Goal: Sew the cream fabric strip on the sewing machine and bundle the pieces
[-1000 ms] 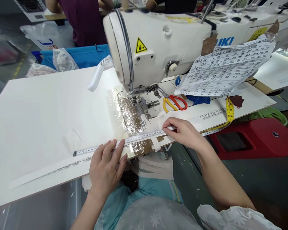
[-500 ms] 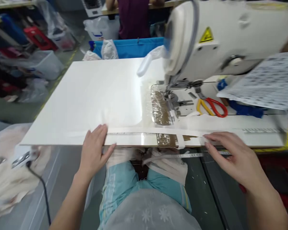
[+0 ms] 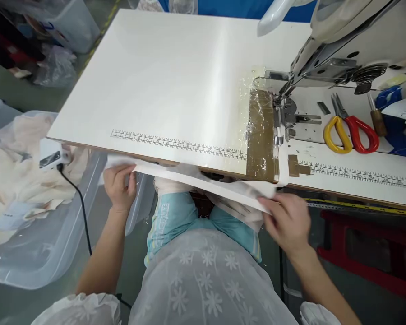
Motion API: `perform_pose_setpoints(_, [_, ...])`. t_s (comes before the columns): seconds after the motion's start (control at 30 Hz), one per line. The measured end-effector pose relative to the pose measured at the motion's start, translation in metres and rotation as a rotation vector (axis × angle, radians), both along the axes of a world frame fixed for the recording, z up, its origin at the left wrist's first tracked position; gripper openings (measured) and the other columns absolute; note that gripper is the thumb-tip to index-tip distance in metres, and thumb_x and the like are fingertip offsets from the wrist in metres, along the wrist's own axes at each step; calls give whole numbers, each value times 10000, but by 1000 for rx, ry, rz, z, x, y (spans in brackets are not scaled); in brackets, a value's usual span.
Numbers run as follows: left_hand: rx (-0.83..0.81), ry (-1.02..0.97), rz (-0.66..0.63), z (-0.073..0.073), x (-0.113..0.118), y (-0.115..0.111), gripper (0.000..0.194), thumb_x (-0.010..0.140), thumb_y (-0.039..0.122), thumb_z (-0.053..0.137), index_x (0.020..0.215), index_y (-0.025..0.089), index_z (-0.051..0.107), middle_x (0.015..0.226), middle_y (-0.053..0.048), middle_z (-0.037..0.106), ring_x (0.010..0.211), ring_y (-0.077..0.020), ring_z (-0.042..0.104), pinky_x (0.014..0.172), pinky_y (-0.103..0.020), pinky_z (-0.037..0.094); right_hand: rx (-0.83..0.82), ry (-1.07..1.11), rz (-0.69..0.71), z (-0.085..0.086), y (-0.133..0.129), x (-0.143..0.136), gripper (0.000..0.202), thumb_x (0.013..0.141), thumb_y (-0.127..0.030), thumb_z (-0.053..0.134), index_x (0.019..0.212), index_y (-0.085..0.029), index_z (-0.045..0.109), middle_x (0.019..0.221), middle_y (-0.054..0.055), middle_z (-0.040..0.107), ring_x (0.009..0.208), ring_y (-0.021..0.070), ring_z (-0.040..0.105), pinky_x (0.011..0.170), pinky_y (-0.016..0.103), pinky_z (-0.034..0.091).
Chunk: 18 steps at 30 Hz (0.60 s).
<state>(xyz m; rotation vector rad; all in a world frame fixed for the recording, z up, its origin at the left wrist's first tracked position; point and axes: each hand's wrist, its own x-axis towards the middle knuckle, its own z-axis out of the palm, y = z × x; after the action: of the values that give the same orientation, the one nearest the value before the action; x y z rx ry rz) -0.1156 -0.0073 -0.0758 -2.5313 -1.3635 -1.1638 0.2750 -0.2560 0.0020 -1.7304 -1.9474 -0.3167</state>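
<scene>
A long white fabric strip point(image 3: 196, 179) stretches in front of the table's near edge, above my lap. My left hand point(image 3: 120, 186) pinches its left end, thumb against fingers. Near the other end my right hand point(image 3: 286, 219) is closed on the strip, just below the brown-taped part of the table edge. Sheer white cloth hangs from the strip between the hands. A white band loops up from beside my right hand toward the sewing machine point(image 3: 352, 67). Behind the strip, a printed ruler scale point(image 3: 179, 143) shows on the white tabletop point(image 3: 169, 76).
Scissors with yellow and red handles point(image 3: 352, 133) and a wooden-handled awl point(image 3: 377, 117) lie right of the needle area. A clear plastic bin point(image 3: 50, 262) of pale fabric stands at the left, with a white power adapter point(image 3: 54, 155) and black cable. A red stool point(image 3: 368, 253) is below right.
Both hands have come off the tabletop toward my body, bringing the strip over the front edge. My right hand has moved left. The view has tilted down, uncovering the ruler scale.
</scene>
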Motion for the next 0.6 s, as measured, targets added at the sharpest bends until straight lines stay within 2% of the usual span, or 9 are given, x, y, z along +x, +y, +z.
perform_pose_setpoints(0.1, [-309,146,107,-42,-25,-3,308,948,323,489,1126,132,652,1077,-186,655,1043,-356,582,918,-567,486,-273,56,45,-36,5,-14,255,1036,-257,469,1238,-203,615,1108,97,669,1029,272,605,882,422,448])
perform_pose_setpoints(0.17, [-442,185,91,-58,-27,-11,429,897,327,513,1250,100,602,1179,-220,635,1109,-381,575,945,-575,496,-379,77,-59,-64,3,-13,349,1057,-382,427,1270,-172,607,1164,125,663,1059,296,597,884,430,449])
perform_pose_setpoints(0.23, [-462,132,85,-59,-14,-26,508,895,331,512,1333,77,540,1284,-250,589,1208,-389,543,1001,-576,483,-408,59,-240,-87,-2,-9,418,1048,-440,414,1238,-138,633,1112,149,672,987,317,598,802,424,448])
perform_pose_setpoints(0.33, [-436,-38,-23,-38,28,-58,442,948,338,488,1327,118,550,1287,-216,607,1220,-340,563,1033,-532,484,-418,38,-367,-106,-6,-2,380,1036,-412,421,1038,-157,703,949,122,682,880,303,592,745,406,413])
perform_pose_setpoints(0.4, [-597,-161,-188,-20,66,-83,362,973,347,470,1255,161,601,1188,-161,667,1125,-283,626,972,-455,531,-370,56,-341,-106,-7,-2,364,1039,-370,424,881,-189,697,866,86,672,847,273,592,742,386,394])
perform_pose_setpoints(0.43, [-773,-214,-303,-13,86,-96,344,981,364,466,1223,180,627,1134,-132,692,1061,-254,654,937,-416,547,-328,64,-325,-102,-8,-4,365,1042,-353,425,835,-195,680,838,73,665,832,259,593,738,376,389])
perform_pose_setpoints(0.5, [-1241,-298,-541,-4,126,-122,366,963,460,497,1125,187,680,1067,-108,721,946,-224,685,852,-363,563,-232,91,-319,-86,-11,-10,340,1045,-333,445,813,-194,651,793,51,646,778,230,593,712,354,384])
perform_pose_setpoints(0.53, [-1484,-349,-618,-2,145,-134,419,939,524,520,1092,175,693,1050,-112,726,922,-223,689,829,-354,562,-194,125,-319,-75,-14,-15,314,1044,-323,464,814,-194,635,776,39,637,742,212,590,695,340,385])
perform_pose_setpoints(0.6, [-1834,-488,-653,-2,178,-154,532,843,641,613,1020,147,704,1037,-123,725,957,-235,681,852,-347,546,-187,216,-283,-50,-22,-27,262,1040,-293,498,820,-200,606,764,17,628,687,175,578,668,312,393])
